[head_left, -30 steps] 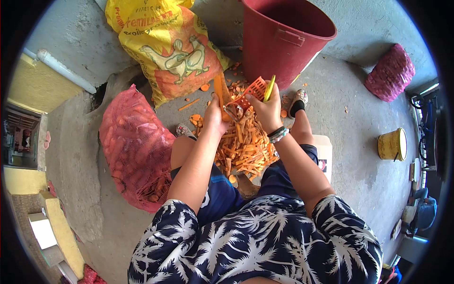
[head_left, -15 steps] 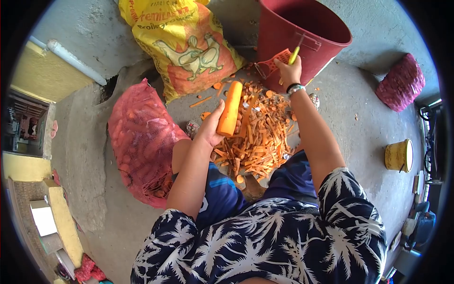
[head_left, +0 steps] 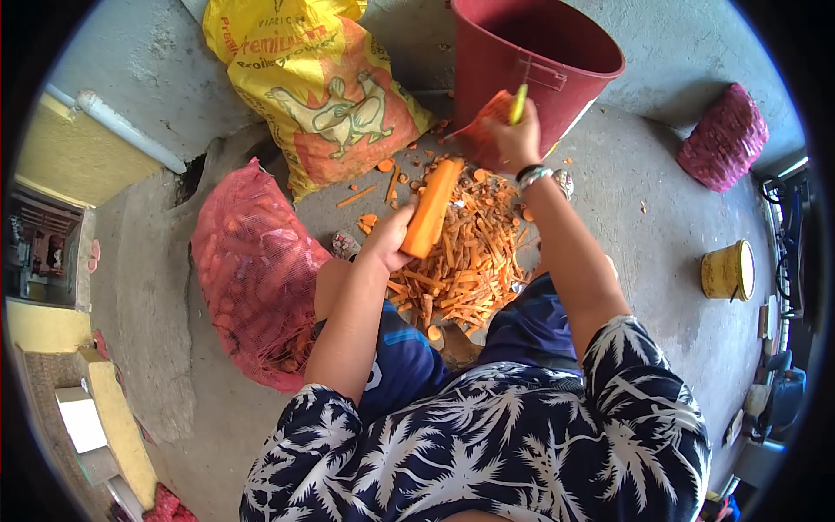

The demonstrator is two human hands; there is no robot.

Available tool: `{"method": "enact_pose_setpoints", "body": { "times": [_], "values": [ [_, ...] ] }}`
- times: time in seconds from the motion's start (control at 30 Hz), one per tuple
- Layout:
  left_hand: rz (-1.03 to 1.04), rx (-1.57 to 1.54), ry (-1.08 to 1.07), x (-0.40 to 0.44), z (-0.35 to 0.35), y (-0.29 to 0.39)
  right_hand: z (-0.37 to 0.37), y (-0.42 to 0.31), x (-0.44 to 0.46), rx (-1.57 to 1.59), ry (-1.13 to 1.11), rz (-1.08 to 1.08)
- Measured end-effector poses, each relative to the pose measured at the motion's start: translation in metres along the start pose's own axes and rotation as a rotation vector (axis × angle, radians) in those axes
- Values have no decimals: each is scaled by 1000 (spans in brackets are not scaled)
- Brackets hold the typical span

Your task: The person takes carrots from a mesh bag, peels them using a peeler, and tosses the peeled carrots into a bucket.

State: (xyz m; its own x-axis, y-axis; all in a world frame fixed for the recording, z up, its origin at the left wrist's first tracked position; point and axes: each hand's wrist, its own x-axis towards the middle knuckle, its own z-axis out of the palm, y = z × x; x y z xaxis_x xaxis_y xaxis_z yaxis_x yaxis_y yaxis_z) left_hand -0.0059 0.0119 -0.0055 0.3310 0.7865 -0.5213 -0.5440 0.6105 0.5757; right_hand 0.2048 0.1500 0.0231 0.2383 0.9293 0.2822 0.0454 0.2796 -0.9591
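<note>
A peeled carrot [head_left: 433,209] is gripped in my left hand [head_left: 391,239], tilted with its far end to the upper right. My right hand [head_left: 517,139] is closed around an orange plastic peeler [head_left: 487,123], blurred by motion, and a thin yellow-handled tool [head_left: 519,103], perhaps a knife. This hand is above and right of the carrot, apart from it, in front of the red bin. Below both hands lies a heap of carrot peelings [head_left: 470,261] with cut carrot ends, on the floor between my legs.
A red mesh sack of carrots [head_left: 252,270] leans by my left leg. Behind stand a yellow printed feed sack [head_left: 322,113] and a large red bin [head_left: 557,78]. A purple mesh sack [head_left: 726,139] and a yellow bucket [head_left: 729,271] are on the right.
The view has shifted slightly. My right hand has moved a little left and lower with the peeler, nearer the carrot. The left hand keeps its hold on the carrot.
</note>
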Motion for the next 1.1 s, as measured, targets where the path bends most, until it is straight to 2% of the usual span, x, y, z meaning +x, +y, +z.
{"method": "enact_pose_setpoints", "body": {
  "times": [0.03,0.07,0.1,0.17,0.23,0.3,0.4,0.43,0.5,0.53,0.67,0.77,0.83,0.9,0.97,1.03,1.1],
  "values": [
    [8,-1,6,-7,1,1,-9,-10,10,-239,116,64],
    [14,11,-50,-16,2,3,-23,28,31,-174,149,-9],
    [18,23,-107,-20,3,6,-27,19,28,-109,159,48],
    [26,-20,-158,-12,-6,6,-30,12,14,-76,127,-10],
    [35,-26,-164,-16,7,13,-31,-9,-13,5,73,144],
    [42,-43,-216,-17,18,11,-36,-9,-30,119,77,170],
    [244,42,-282,-6,23,-3,-46,-21,-52,226,64,250],
    [243,41,-288,-1,24,-6,-47,-27,-58,276,74,278],
    [361,174,-169,6,27,-9,-47,-35,-62,322,79,302],
    [296,209,-99,7,26,-9,-49,-35,-64,298,47,291],
    [300,446,43,19,23,-16,-36,-39,-69,135,-4,228],
    [383,560,16,16,27,-26,-17,-46,-78,16,-119,105],
    [346,594,4,8,26,-24,-6,-35,-81,-106,-252,-69],
    [356,766,-10,1,23,-23,-3,-32,-67,-157,-290,-90],
    [306,705,-14,-11,22,-20,-11,-27,-34,-183,-139,14],
    [230,629,1,-22,18,-18,-33,23,14,-115,99,-40],
    [206,607,-11,-23,11,-12,-41,-5,10,-137,63,50]
  ]
}}
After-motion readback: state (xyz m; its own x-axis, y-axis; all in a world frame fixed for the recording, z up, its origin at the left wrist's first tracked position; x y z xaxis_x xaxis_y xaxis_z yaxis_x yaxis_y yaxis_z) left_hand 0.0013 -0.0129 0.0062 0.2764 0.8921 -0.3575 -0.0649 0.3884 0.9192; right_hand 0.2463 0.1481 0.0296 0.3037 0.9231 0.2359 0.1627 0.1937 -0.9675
